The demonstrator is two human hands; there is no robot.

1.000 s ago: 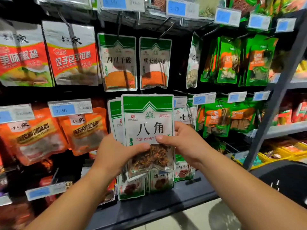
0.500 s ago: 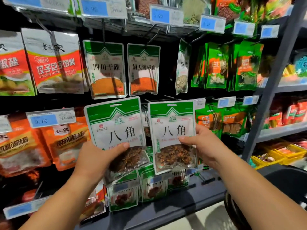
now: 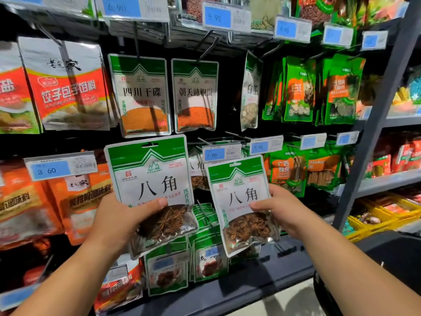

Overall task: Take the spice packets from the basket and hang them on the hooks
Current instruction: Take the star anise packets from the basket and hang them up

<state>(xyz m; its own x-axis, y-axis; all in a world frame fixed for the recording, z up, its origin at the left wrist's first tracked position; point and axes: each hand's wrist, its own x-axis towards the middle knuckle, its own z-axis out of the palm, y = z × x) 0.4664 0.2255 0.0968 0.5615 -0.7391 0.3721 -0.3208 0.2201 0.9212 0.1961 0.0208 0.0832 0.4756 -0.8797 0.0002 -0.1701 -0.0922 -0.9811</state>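
Two green-and-white star anise packets are held up in front of the hook rack. My left hand (image 3: 118, 221) grips the left packet (image 3: 151, 176), thumb across its front, tilted slightly left. My right hand (image 3: 282, 212) grips the right packet (image 3: 241, 197) by its right edge, a little lower. Behind them, a hook (image 3: 205, 142) with a 7.90 price tag (image 3: 222, 153) carries a matching star anise packet (image 3: 198, 172), mostly hidden. The dark rim of the basket (image 3: 387, 252) shows at the lower right.
Chilli powder packets (image 3: 141, 96) hang on the row above. Orange seasoning bags (image 3: 75, 201) hang at the left, green cinnamon bags (image 3: 289, 172) at the right. More green packets (image 3: 168, 272) hang on the lowest row. A grey shelf upright (image 3: 373, 124) rises at the right.
One second ago both hands held the two packets stacked together. They have since pulled apart, one packet in each hand. The right packet has sunk a little lower.
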